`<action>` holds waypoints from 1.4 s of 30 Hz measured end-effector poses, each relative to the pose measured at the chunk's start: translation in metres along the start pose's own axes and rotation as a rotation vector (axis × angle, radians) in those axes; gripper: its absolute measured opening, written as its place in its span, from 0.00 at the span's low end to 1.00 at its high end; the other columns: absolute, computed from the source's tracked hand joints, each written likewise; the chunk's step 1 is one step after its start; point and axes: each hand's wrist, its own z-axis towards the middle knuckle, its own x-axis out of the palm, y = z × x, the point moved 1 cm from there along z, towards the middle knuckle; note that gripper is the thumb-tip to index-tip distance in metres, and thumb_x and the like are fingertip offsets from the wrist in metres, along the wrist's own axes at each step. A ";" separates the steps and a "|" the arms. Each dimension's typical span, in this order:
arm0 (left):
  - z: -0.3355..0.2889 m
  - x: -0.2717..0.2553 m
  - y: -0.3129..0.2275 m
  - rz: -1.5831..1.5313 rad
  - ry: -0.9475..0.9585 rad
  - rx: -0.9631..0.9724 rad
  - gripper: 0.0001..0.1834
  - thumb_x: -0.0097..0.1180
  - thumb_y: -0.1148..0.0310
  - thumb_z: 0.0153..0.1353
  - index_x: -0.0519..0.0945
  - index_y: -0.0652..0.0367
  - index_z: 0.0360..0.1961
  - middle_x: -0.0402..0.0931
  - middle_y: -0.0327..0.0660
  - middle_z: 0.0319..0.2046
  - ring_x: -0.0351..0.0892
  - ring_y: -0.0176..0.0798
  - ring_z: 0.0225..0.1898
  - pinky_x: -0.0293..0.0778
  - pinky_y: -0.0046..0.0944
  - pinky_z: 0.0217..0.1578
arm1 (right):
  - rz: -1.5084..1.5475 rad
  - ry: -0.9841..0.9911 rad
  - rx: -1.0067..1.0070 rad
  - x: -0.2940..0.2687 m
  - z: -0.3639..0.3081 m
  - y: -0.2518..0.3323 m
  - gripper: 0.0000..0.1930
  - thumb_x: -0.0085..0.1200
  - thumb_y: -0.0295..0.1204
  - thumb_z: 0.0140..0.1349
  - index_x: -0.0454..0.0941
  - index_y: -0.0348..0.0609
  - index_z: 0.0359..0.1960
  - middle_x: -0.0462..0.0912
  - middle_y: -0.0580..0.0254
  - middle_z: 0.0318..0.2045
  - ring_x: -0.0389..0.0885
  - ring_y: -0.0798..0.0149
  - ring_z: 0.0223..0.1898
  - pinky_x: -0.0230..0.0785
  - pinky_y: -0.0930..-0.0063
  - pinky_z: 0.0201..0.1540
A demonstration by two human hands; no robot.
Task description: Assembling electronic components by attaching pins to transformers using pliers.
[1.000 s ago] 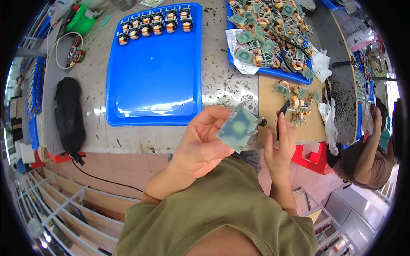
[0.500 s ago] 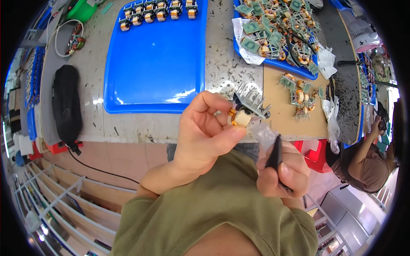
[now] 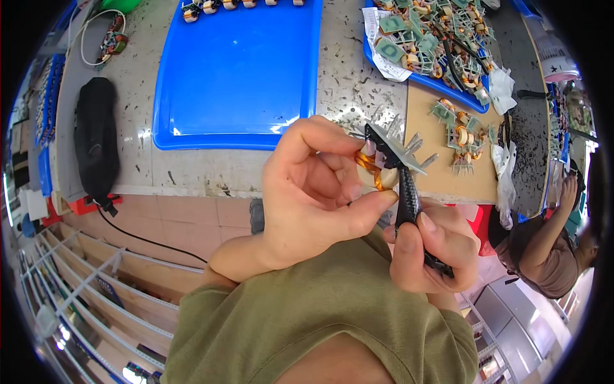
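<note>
Between the thumb and fingers of my left hand (image 3: 313, 185) is a small circuit board (image 3: 396, 148), tilted, its metal pins pointing up and to the right. A ring coil (image 3: 374, 168) wound with orange-copper wire sits on the board's underside, near my thumb. My right hand (image 3: 438, 249) is closed around a slim black tool (image 3: 408, 198) with a textured surface and a narrow tip. That tip reaches the lower side of the board, beside the coil; whether it touches cannot be made out. Both hands are above the table's front edge.
A blue tray (image 3: 236, 83) holds a row of coil boards at its far end. To the right, another blue tray (image 3: 448, 89) is heaped with boards. Several boards (image 3: 464, 136) lie on cardboard (image 3: 422, 166). A black pouch (image 3: 97, 137) lies left; a person (image 3: 543, 249) sits right.
The black tool has come up to the board, with its tip at the coil. A clear plastic-looking scrap by my right fingers no longer shows. The view has shifted slightly.
</note>
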 end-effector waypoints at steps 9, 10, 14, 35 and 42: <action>-0.001 -0.005 0.000 0.144 0.040 0.139 0.26 0.62 0.86 0.33 0.65 0.65 0.35 0.63 0.40 0.31 0.62 0.24 0.25 0.63 0.22 0.24 | -0.011 -0.032 -0.059 -0.003 -0.005 -0.002 0.19 0.59 0.14 0.34 0.69 0.32 0.32 0.70 0.59 0.18 0.66 0.66 0.11 0.60 0.76 0.13; -0.002 -0.005 0.000 0.164 0.036 0.147 0.26 0.62 0.86 0.32 0.65 0.65 0.35 0.63 0.40 0.31 0.62 0.24 0.25 0.63 0.22 0.24 | -0.012 -0.032 -0.059 -0.002 -0.005 -0.003 0.19 0.59 0.14 0.34 0.69 0.32 0.32 0.70 0.59 0.18 0.66 0.66 0.11 0.60 0.76 0.13; -0.001 -0.004 0.002 0.143 0.035 0.159 0.26 0.62 0.86 0.32 0.65 0.65 0.35 0.62 0.40 0.31 0.62 0.24 0.24 0.63 0.22 0.24 | 0.003 -0.018 -0.118 -0.003 -0.004 -0.005 0.18 0.59 0.14 0.34 0.69 0.31 0.31 0.70 0.58 0.18 0.65 0.67 0.11 0.58 0.77 0.12; 0.000 -0.005 0.001 0.128 0.033 0.155 0.26 0.62 0.86 0.32 0.65 0.65 0.35 0.63 0.41 0.32 0.63 0.24 0.25 0.63 0.21 0.24 | 0.064 -0.052 -0.146 0.001 -0.006 -0.009 0.19 0.58 0.13 0.34 0.68 0.31 0.31 0.70 0.58 0.18 0.64 0.68 0.10 0.56 0.77 0.10; -0.001 -0.006 0.000 0.160 0.064 0.149 0.26 0.61 0.84 0.35 0.63 0.63 0.37 0.62 0.41 0.33 0.64 0.28 0.30 0.64 0.26 0.31 | 0.040 -0.104 -0.131 0.002 -0.005 -0.007 0.18 0.59 0.14 0.33 0.68 0.31 0.30 0.69 0.59 0.15 0.63 0.68 0.10 0.56 0.77 0.10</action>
